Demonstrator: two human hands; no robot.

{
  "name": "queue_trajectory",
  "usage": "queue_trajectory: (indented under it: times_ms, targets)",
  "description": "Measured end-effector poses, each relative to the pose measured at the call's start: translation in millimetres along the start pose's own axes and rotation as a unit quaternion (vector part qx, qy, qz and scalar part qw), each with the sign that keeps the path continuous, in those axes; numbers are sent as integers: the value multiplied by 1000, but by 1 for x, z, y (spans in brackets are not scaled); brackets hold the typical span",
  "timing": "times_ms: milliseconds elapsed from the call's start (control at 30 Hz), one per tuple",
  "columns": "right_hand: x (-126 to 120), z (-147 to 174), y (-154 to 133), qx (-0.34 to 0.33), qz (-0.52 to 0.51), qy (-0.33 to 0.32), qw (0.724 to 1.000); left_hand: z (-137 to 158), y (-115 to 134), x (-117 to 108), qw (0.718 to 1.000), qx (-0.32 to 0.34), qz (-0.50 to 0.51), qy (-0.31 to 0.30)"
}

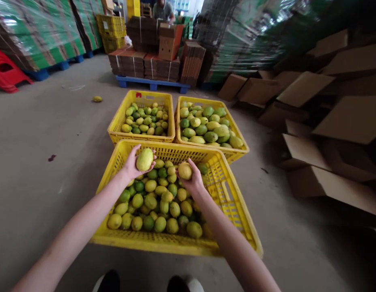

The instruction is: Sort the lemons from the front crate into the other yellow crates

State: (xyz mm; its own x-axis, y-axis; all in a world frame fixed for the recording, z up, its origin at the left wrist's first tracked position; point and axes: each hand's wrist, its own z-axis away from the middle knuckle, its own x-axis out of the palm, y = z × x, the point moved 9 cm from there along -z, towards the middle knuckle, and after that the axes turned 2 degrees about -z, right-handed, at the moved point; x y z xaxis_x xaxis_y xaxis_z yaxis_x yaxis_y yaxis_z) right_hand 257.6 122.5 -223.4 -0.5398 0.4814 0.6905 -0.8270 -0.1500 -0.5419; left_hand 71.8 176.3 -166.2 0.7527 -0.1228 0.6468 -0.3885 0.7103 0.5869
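In my left hand (133, 165) I grip a large pale yellow-green lemon (144, 159), held above the far left part of the near yellow crate (236, 202). My right hand (194, 180) is closed around a rounder yellow lemon (185, 171) over the same crate, a little to the right. Below both hands lie many loose lemons (160, 224), yellow and green, heaped toward the crate's left and middle. Behind it, a left crate (115, 129) holds smaller yellow and green lemons, and a right crate (241, 140) holds larger, longer ones.
One lemon (97, 99) lies on the floor at left. Open cardboard boxes (303, 150) crowd the right side. Flattened cartons (127, 65) sit on a blue pallet (153, 84) at the back, with a person (163, 11) beyond. A red plastic stool (7, 71) stands far left.
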Motion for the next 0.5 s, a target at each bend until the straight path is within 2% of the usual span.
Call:
queue_trajectory:
  times_ms: [133,233,333,500]
  targets:
    - [36,9,3,2,-23,-105,994,-15,-21,29,999,25,-35,-27]
    - [42,18,1,-25,16,-141,990,-14,-35,40,997,47,-20,-54]
    - [36,23,-4,-47,26,-131,990,-9,-40,32,998,48,-11,-44]
    - [32,26,-8,-56,12,-94,994,-7,-32,8,999,37,25,25]
